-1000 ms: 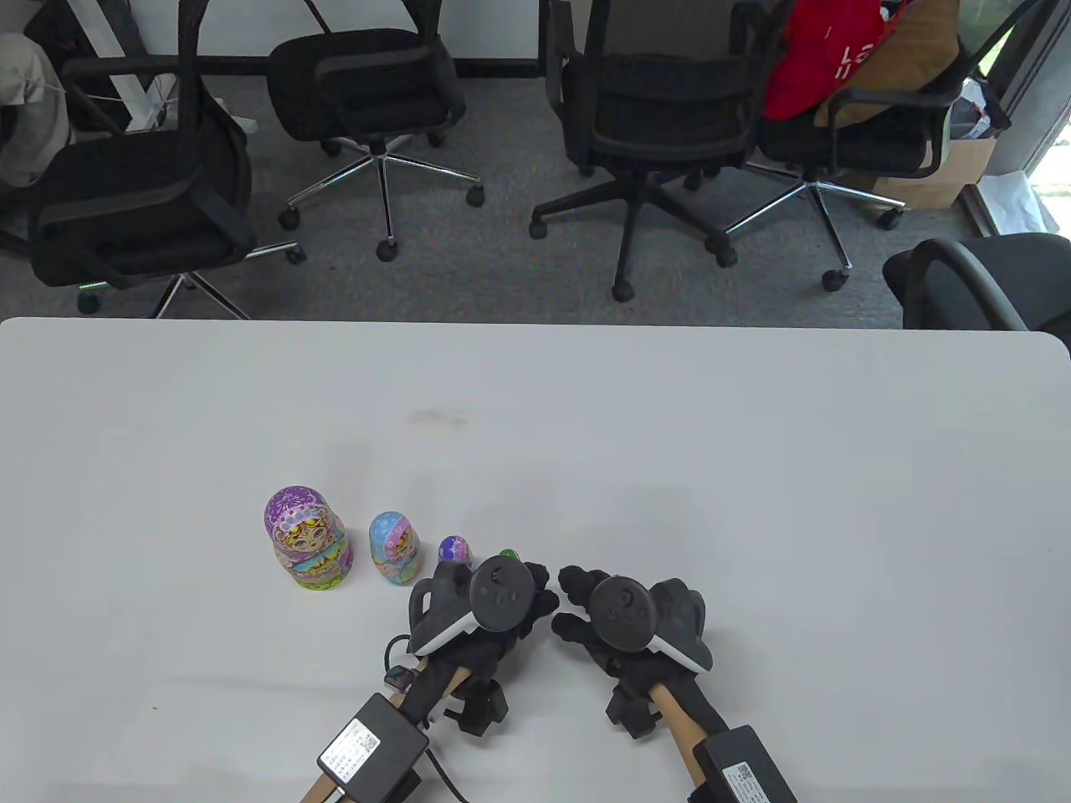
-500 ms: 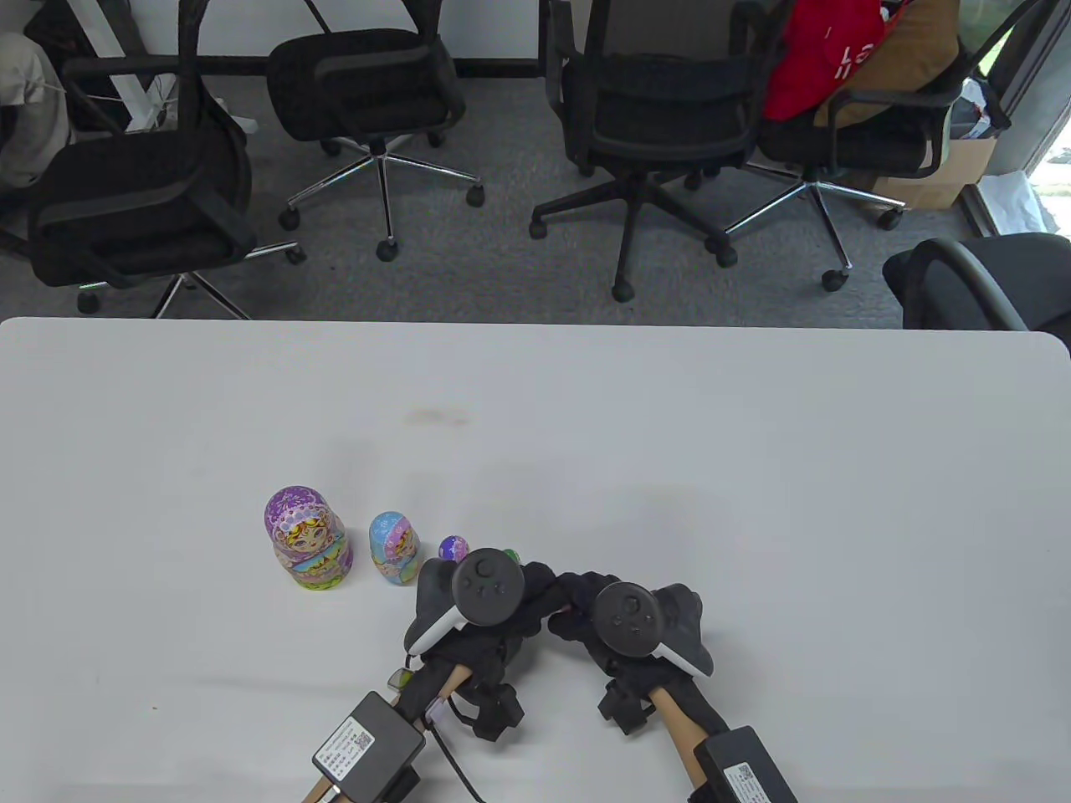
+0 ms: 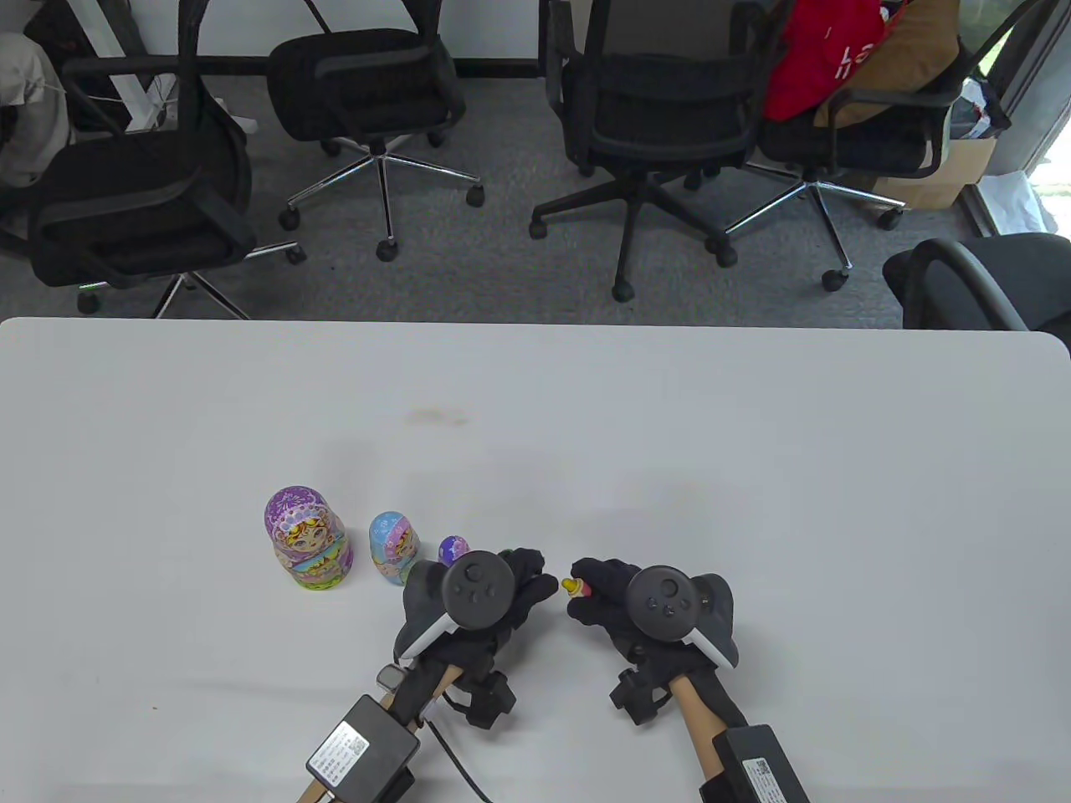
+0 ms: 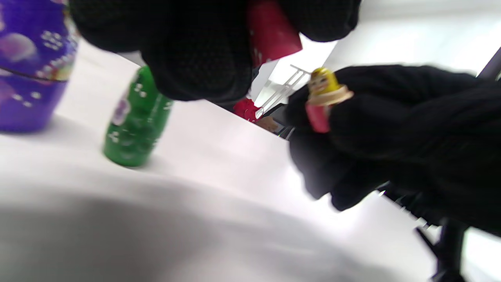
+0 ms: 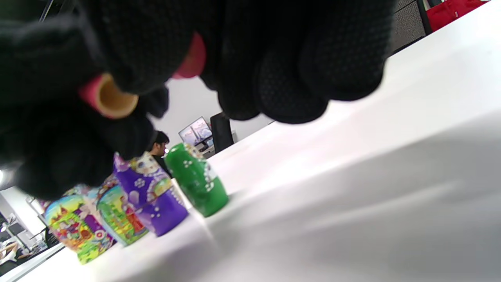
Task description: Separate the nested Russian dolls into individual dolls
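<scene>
On the white table (image 3: 669, 435) four dolls stand upright in a row that descends in size from nine o'clock toward three: the largest purple doll (image 3: 306, 539), the blue doll (image 3: 395, 548), the small violet doll (image 3: 453, 549) and the green doll (image 4: 135, 119), which the table view hides behind the left hand (image 3: 477, 598) (the wrist views show it plainly, just beside the violet one). The left hand, at six o'clock of the row's small end, grips a red doll half (image 4: 272, 33) between its fingertips (image 4: 199, 58); its open mouth shows pale wood in the right wrist view. The right hand (image 3: 644, 611), at three o'clock of the left and clear of it by a small gap, pinches the other red half (image 4: 318, 116), out of which the tiny yellow-headed doll (image 3: 572, 586) stands up. Both hands are closed around their pieces, held above the table.
</scene>
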